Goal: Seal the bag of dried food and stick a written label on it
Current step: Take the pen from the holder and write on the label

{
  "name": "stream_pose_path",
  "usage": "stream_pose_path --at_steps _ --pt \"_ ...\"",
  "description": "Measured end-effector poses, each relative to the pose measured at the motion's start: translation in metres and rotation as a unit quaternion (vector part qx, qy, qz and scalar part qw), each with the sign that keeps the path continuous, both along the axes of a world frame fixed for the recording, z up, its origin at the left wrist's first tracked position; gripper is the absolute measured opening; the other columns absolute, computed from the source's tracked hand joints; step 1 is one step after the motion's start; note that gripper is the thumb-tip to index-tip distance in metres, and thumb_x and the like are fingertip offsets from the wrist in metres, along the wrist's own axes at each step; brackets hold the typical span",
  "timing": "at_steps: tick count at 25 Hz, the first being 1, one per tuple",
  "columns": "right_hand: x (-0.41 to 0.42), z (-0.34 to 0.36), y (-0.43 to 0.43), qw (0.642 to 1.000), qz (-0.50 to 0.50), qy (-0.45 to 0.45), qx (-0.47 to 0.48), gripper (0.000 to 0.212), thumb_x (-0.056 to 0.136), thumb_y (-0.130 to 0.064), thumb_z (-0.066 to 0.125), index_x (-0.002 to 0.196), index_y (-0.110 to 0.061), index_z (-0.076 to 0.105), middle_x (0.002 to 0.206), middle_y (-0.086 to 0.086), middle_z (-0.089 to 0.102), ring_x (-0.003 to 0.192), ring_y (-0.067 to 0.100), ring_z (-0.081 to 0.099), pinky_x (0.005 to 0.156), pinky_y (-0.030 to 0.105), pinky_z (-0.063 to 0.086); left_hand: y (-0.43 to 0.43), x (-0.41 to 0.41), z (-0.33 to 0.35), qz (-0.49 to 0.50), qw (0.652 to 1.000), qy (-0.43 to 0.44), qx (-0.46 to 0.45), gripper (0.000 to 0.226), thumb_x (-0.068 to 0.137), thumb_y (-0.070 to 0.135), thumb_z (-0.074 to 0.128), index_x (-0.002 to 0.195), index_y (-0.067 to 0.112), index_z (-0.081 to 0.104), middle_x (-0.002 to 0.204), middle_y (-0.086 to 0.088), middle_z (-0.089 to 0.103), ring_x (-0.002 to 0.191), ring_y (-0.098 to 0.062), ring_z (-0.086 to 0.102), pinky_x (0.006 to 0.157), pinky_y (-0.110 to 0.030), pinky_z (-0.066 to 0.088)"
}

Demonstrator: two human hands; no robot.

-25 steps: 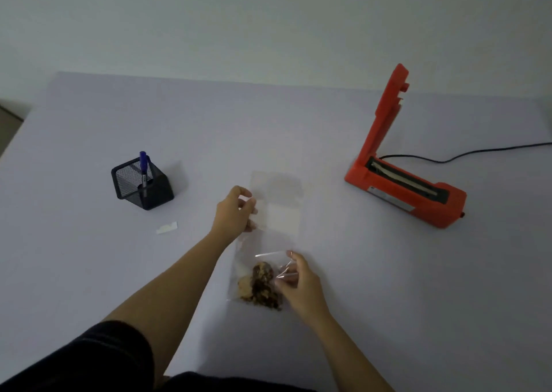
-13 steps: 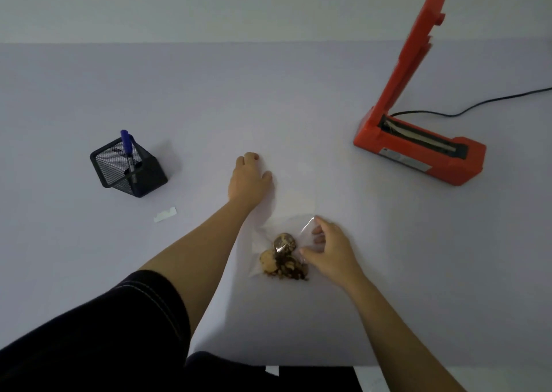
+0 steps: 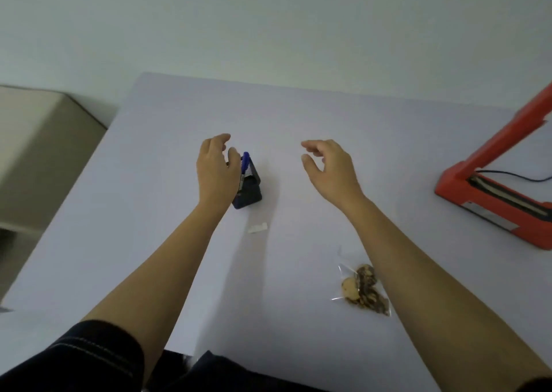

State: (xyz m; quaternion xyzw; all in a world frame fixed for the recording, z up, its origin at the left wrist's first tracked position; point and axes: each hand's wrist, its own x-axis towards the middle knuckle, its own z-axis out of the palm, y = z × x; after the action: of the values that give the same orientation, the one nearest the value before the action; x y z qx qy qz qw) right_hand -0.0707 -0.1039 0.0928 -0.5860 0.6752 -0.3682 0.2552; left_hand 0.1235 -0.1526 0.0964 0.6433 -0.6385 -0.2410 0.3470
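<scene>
Left hand moved from bag to pen holder (right hand hovering).

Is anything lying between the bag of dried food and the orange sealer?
No object shows between the bag and the sealer; only the person's own right forearm crosses that stretch, at the bag's right edge.

Plain pale grey-green wall behind a pale lilac tabletop; beige furniture block at left; soft, even light.
</scene>
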Motion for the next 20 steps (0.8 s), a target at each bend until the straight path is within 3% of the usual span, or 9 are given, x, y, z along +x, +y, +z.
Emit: stream_pose_path --at_steps 3,7,11,15,18,20 --pt "0.05 -0.013 -0.044 0.998 0.049 0.023 0.033 0.034 0.095 -0.022 0.049 0.128 -0.013 0.052 0.126 0.006 0.056 0.114 0.016 0.053 0.094 0.025 0.04 -0.007 0.029 -0.028 0.022 0.989 -0.016 0.147 0.047 0.1 0.024 0.035 0.143 0.004 0.03 0.142 -0.013 0.042 0.127 -0.024 0.041 0.091 -0.02 0.03" --pt "0.084 -0.038 -0.072 0.991 0.082 0.036 0.099 0.042 0.095 -0.025 0.051 0.134 -0.014 0.046 0.137 0.007 0.051 0.124 0.021 0.048 0.102 0.031 0.037 -0.001 0.026 -0.055 0.012 0.976 0.064 0.207 0.046 0.101 0.025 0.027 0.143 0.008 0.025 0.11 -0.009 0.054 0.096 -0.024 0.053 0.074 -0.029 0.035" --pt "0.095 -0.053 -0.085 0.994 0.06 0.025 0.09 0.032 0.091 -0.019 0.058 0.121 -0.012 0.061 0.124 0.006 0.063 0.117 0.021 0.055 0.102 0.031 0.041 -0.01 0.025 -0.066 0.058 0.961 0.13 0.238 0.044 0.101 0.027 0.024 0.144 0.016 0.026 0.106 -0.011 0.057 0.086 -0.028 0.055 0.072 -0.033 0.041" --pt "0.093 -0.048 -0.096 0.997 0.043 0.006 0.071 0.024 0.088 -0.015 0.061 0.111 -0.011 0.067 0.112 0.006 0.069 0.108 0.019 0.061 0.097 0.03 0.045 -0.025 0.026 -0.068 0.057 0.963 0.137 0.226 0.043 0.101 0.026 0.024 0.141 0.014 0.029 0.11 -0.017 0.06 0.093 -0.034 0.057 0.082 -0.043 0.049" --pt "0.088 -0.031 -0.097 0.999 0.004 -0.037 0.029 0.021 0.087 -0.013 0.061 0.108 -0.01 0.067 0.095 -0.001 0.071 0.094 0.007 0.064 0.089 0.021 0.047 -0.034 0.028 -0.064 0.043 0.959 0.139 0.244 0.046 0.101 0.026 0.025 0.145 0.014 0.025 0.121 -0.019 0.056 0.098 -0.032 0.053 0.085 -0.036 0.043" --pt "0.081 -0.012 -0.094 0.997 -0.033 -0.064 -0.01 0.022 0.088 -0.012 0.06 0.108 -0.009 0.066 0.085 -0.008 0.066 0.083 -0.004 0.06 0.08 0.008 0.045 -0.036 0.032 -0.054 0.028 0.968 0.13 0.212 0.049 0.101 0.026 0.028 0.147 0.011 0.02 0.141 -0.014 0.043 0.121 -0.028 0.045 0.097 -0.03 0.033"
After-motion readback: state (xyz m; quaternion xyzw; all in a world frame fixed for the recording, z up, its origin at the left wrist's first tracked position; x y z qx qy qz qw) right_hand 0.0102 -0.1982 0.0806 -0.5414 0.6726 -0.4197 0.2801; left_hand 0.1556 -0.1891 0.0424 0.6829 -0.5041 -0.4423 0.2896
